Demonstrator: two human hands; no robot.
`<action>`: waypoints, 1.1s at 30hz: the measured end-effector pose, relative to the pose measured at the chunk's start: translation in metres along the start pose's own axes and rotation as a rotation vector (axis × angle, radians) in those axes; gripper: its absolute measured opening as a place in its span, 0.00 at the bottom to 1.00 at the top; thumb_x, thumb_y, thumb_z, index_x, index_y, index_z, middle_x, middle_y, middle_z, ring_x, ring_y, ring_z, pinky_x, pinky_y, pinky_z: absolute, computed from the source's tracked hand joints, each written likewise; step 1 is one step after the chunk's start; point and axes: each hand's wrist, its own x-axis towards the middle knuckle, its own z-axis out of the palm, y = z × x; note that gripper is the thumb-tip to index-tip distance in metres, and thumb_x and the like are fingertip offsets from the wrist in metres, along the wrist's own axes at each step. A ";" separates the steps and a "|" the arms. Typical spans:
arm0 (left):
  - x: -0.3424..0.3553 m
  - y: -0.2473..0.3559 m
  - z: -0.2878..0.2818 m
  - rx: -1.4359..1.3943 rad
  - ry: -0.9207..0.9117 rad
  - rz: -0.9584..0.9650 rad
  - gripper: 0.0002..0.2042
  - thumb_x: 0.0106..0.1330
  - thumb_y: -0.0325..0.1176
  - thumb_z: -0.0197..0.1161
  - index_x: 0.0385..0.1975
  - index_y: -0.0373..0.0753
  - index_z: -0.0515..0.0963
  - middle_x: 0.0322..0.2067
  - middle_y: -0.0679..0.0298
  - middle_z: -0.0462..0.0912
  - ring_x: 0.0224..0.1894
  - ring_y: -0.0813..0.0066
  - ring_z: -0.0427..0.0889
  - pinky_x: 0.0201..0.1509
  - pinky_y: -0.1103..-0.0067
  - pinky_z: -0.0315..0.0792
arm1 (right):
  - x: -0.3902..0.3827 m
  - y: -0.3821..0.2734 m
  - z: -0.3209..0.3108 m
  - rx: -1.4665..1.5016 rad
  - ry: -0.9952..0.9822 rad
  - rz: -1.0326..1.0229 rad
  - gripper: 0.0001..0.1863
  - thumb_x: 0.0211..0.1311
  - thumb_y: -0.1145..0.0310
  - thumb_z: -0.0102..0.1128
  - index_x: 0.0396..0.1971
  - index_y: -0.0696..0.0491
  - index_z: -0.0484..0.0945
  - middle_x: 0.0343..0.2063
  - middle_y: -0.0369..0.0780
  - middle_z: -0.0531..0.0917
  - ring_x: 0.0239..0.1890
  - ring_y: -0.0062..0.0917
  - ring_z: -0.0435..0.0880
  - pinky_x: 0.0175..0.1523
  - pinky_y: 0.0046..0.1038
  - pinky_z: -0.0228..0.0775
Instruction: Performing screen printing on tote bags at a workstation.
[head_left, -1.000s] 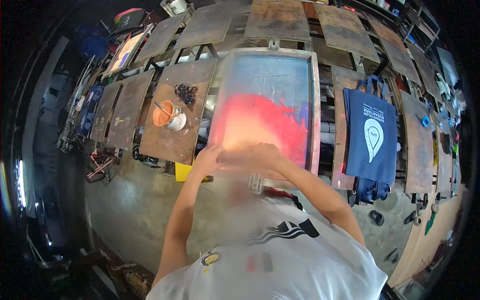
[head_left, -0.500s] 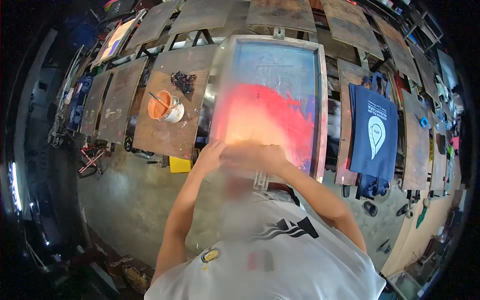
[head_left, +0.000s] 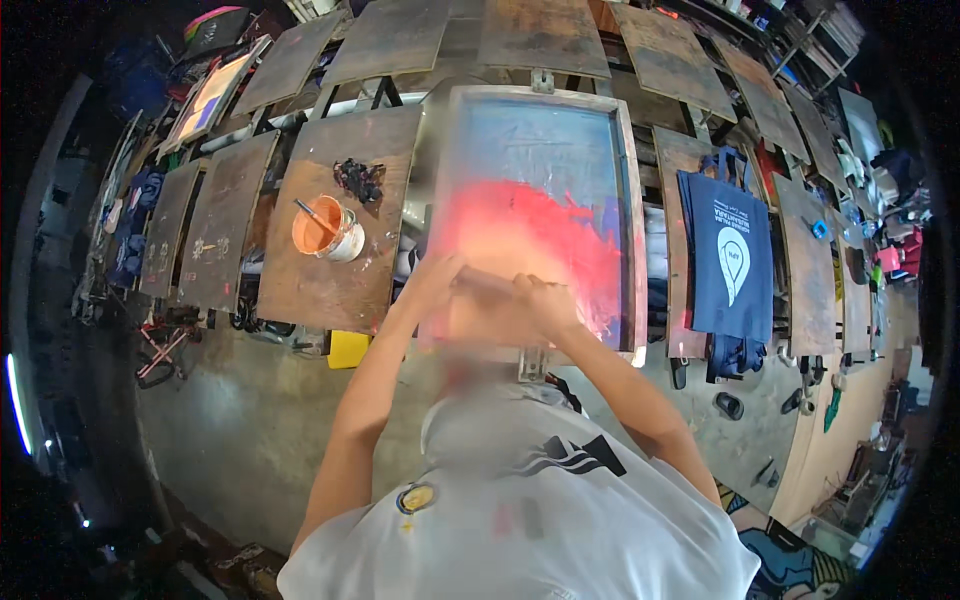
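A screen-printing frame (head_left: 622, 150) with a wooden rim lies in front of me, its bluish mesh partly covered by red and pale orange ink (head_left: 510, 205). At its near end, my left hand (head_left: 432, 285) and my right hand (head_left: 545, 300) are closed around a squeegee (head_left: 488, 284), a bar spanning between them. A blurred strip runs down the picture over the frame's left side and part of my left hand. The squeegee's lower edge and its contact with the mesh are hidden.
On the board (head_left: 390, 215) to my left stand a tub of orange ink (head_left: 345, 240) with a stick tool in it and a crumpled dark rag (head_left: 360, 180). A navy tote bag (head_left: 725, 260) lies on the board to the right. Several more boards stand behind.
Both hands, with the squeegee, have shifted a little away from me over the frame's near end. The squeegee bar shows more clearly. The whole view has swung slightly.
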 end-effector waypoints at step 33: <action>-0.011 -0.017 -0.001 0.018 0.176 -0.094 0.22 0.50 0.32 0.73 0.45 0.40 0.74 0.41 0.54 0.79 0.41 0.46 0.80 0.43 0.59 0.74 | 0.052 -0.013 0.004 -0.233 0.316 0.014 0.08 0.52 0.67 0.61 0.34 0.45 0.81 0.31 0.36 0.83 0.29 0.37 0.85 0.32 0.40 0.77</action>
